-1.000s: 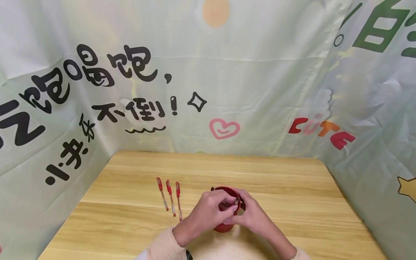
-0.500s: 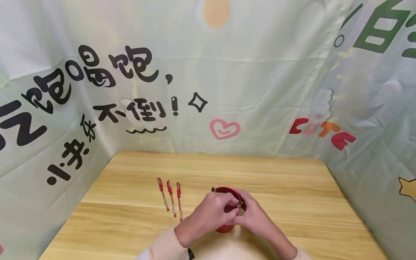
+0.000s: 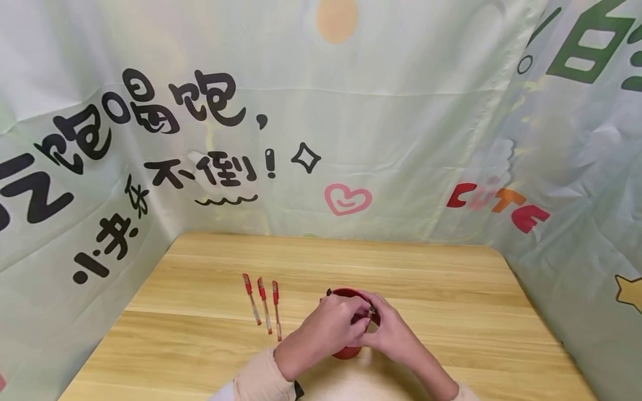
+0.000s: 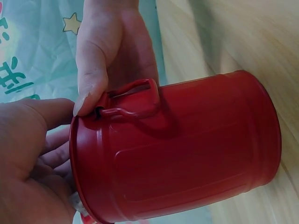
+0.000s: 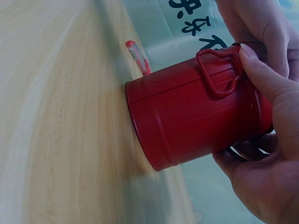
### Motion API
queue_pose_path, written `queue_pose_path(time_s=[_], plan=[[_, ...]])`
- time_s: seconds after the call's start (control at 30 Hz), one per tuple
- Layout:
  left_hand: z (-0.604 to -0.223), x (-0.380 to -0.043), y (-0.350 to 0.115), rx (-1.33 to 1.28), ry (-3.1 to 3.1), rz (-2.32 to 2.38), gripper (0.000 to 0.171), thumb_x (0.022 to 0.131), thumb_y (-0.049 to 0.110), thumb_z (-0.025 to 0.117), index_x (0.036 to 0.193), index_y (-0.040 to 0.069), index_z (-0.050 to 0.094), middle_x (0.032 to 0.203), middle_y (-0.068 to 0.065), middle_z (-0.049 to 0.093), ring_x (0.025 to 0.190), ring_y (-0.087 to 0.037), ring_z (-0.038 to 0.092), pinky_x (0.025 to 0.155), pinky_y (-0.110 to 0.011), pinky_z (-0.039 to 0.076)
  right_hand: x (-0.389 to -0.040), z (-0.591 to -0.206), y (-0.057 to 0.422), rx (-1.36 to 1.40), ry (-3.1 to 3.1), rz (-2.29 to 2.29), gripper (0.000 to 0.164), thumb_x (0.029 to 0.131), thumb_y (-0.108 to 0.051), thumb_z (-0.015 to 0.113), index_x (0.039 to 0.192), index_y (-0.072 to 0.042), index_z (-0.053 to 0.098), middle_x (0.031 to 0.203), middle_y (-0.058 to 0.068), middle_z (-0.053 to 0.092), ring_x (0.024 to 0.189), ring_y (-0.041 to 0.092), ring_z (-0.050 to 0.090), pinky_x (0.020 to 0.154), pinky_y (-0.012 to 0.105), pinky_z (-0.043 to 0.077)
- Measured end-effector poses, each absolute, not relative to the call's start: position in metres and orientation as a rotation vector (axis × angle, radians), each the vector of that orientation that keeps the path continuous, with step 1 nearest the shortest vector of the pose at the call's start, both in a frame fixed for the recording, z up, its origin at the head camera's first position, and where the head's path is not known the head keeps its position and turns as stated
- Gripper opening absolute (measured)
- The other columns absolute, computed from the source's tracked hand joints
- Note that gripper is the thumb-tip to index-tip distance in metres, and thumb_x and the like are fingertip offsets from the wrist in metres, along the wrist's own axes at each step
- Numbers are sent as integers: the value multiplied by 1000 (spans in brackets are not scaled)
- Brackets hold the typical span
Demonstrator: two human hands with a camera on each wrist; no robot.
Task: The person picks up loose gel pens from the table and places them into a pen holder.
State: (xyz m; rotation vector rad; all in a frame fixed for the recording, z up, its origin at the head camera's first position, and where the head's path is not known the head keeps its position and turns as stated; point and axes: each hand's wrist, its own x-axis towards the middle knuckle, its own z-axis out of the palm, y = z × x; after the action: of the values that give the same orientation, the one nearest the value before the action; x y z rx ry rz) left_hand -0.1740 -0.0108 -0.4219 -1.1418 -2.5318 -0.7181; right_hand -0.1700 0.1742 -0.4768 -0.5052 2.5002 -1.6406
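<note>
A small red metal bucket point(image 3: 346, 353) stands on the wooden table, with a wire loop handle point(image 4: 152, 100) on its side. My right hand point(image 3: 398, 334) grips the bucket near the rim; in the right wrist view its thumb point(image 5: 264, 74) presses beside the loop handle. Reaching over the mouth, my left hand point(image 3: 323, 326) pinches a small dark, partly shiny piece point(image 3: 371, 312) at the right rim. Its kind is too small to tell. Another small dark piece point(image 3: 329, 292) sits at the left rim. My hands hide most of the bucket's inside.
Three red-capped pens lie side by side left of the bucket: a left pen point(image 3: 252, 299), a middle pen point(image 3: 264, 305) and a right pen point(image 3: 277, 310). Printed cloth point(image 3: 401, 128) hangs behind the wooden table point(image 3: 451, 289) and along both sides.
My left hand has shifted slightly right, bringing the small dark piece from inside the mouth to the right rim. My right hand and the bucket stay in place.
</note>
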Motion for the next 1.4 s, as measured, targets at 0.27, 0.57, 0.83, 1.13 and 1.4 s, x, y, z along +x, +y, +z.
queue_pose_path(time_s=[0.27, 0.57, 0.83, 1.13, 1.4], plan=[[-422, -174, -10, -1134, -2544, -648, 6, 96, 14, 73, 99, 10, 76, 88, 2, 78, 73, 0, 69, 66, -8, 54, -170, -476, 174, -519, 2469, -1661, 88, 76, -28, 93, 151, -15, 48, 141, 4, 57, 125, 9, 60, 106, 17, 50], [-419, -173, -12, -1084, -2509, -693, 12, 94, 13, 74, 106, 11, 77, 95, 1, 79, 83, -6, 74, 72, -17, 61, -169, -475, 174, -456, 2431, -1675, 86, 75, -31, 94, 148, -24, 50, 145, 2, 55, 127, 14, 59, 105, 19, 51], [-414, -176, -27, -986, -2331, -821, 19, 92, 12, 77, 111, 8, 78, 103, -4, 80, 96, -12, 77, 79, -19, 62, -169, -474, 173, -386, 2464, -1668, 92, 72, -33, 96, 150, -20, 49, 142, -1, 58, 133, 18, 58, 108, 17, 47], [-418, -190, -50, -851, -2188, -778, 26, 85, 9, 83, 110, 6, 76, 106, -7, 77, 97, -16, 75, 82, -24, 63, -169, -474, 171, -377, 2470, -1682, 92, 69, -29, 98, 148, -19, 51, 138, -2, 61, 129, 18, 61, 106, 18, 49], [-420, -209, -77, -671, -2293, -715, 32, 87, 9, 82, 117, 2, 73, 113, -13, 76, 96, -23, 74, 81, -31, 64, -171, -475, 169, -345, 2478, -1669, 93, 67, -32, 99, 147, -22, 52, 140, -3, 61, 133, 19, 59, 107, 18, 48]])
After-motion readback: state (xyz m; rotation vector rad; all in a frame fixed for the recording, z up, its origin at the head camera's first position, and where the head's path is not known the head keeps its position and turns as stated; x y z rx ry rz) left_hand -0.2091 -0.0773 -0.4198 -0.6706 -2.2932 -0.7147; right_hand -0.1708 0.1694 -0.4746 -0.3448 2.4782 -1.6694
